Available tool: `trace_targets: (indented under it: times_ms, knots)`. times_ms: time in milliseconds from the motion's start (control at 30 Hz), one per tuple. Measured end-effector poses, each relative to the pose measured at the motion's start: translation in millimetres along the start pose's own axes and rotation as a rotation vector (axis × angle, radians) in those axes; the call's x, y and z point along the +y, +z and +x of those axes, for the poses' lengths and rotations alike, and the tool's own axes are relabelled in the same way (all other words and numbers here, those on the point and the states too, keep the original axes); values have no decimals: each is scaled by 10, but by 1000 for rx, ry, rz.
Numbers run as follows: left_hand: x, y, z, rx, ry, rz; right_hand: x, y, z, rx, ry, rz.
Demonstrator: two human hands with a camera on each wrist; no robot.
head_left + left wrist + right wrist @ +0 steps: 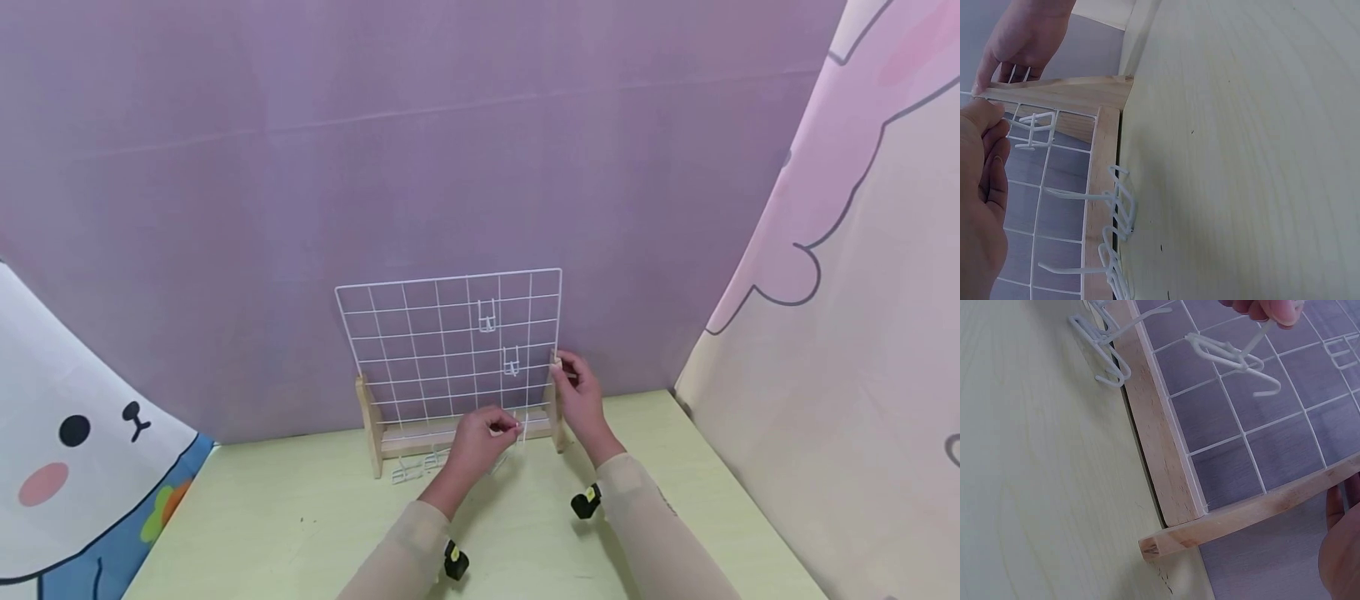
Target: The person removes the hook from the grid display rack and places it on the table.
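Observation:
A white wire grid stands upright in a wooden stand at the back of the table. My left hand pinches the straight prong of a white wire hook in front of the grid's lower right part. In the right wrist view the hook's bent frame hangs below those fingertips. My right hand grips the right side of the stand, around its wooden post and the grid's edge; some of its fingers are behind. Two more hooks, an upper one and a lower one, hang on the grid.
Several loose wire hooks lie on the pale wood table by the stand's front foot. A purple cloth backdrop rises just behind the grid. Printed cloth panels stand at the left and right. A black wrist camera sits by each sleeve.

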State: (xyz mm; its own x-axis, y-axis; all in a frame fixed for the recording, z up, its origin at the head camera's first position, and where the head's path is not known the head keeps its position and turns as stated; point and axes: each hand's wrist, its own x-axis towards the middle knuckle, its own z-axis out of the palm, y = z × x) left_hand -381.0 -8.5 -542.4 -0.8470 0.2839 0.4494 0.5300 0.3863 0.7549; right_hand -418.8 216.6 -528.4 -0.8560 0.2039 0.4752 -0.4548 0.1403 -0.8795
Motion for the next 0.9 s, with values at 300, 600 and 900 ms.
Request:
trace_targets:
  times_ms: [300, 600, 900]
  knots:
    - [-35, 14, 2, -21, 10, 5, -29, -5, 6, -2, 31, 6]
    - [-91, 38, 12, -45, 9, -4, -271, 0, -45, -28, 76, 3]
    - [-119, 46, 13, -63, 13, -32, -379, 9, -89, -32, 64, 19]
